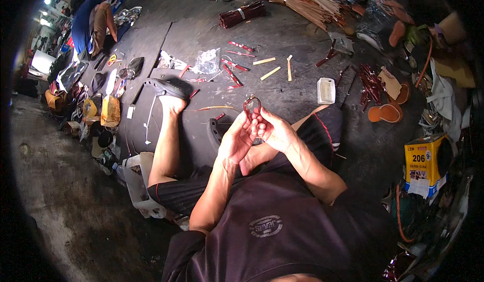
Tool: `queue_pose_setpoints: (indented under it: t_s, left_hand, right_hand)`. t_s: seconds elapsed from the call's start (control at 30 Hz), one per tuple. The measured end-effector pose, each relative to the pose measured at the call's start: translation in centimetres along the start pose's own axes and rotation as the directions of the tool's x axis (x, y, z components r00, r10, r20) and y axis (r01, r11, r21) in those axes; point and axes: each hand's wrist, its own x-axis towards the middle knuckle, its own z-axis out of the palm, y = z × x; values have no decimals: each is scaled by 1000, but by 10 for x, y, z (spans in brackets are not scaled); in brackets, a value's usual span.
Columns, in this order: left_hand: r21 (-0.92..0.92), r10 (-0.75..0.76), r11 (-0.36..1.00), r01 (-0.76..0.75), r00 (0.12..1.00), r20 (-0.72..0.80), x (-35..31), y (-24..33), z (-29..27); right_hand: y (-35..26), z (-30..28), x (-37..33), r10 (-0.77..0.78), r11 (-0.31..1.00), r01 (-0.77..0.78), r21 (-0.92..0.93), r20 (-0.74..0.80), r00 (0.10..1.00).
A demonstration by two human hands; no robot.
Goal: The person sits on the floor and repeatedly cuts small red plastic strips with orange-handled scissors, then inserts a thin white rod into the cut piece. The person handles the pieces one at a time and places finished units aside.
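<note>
My left hand (237, 142) and my right hand (277, 133) meet in front of my body, with fingers bent and fingertips close together. Between them they grip a glossy dark red strip (245, 104), curved into a small upright loop above the fingers. The fingers hide its lower ends. Beyond my hands, several short dark red strips (233, 76) are scattered on the dark floor. Three pale yellow strips (270, 73) lie beside them, near a crumpled clear plastic bag (207, 61). A small white tub (326, 91) stands to the right of my hands.
Bundles of dark red strips (242, 15) and tan strips (297, 2) lie at the far side. To the right are a dark red pile (370, 84), an orange sandal (385, 113) and a yellow can (422, 161). Another person (89, 25) crouches far left. A translucent container (138, 178) stands near left.
</note>
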Motion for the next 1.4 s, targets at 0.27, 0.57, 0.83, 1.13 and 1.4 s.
queue_pose_setpoints:
  t_s: [0.27, 0.57, 0.83, 1.13, 1.4]
  left_hand:
    - [-141, 33, 990, -21, 996, 79, 7, -2, -16]
    - [87, 190, 976, -201, 975, 114, 4, 7, -22]
    - [701, 78, 690, -180, 981, 176, -13, 52, 4]
    - [719, 77, 678, -152, 988, 136, -13, 36, 19]
    - [790, 178, 506, -346, 938, 297, -40, 36, 54]
  right_hand:
    - [2, 4, 0, 14, 996, -15, -83, -11, 1000]
    - [-9, 19, -6, 33, 991, -39, -124, -46, 998]
    - [-39, 46, -31, 44, 822, -46, -568, -17, 999]
    - [-48, 77, -37, -154, 108, 196, -975, 179, 972]
    - [-40, 65, -41, -17, 538, 123, -834, 136, 991]
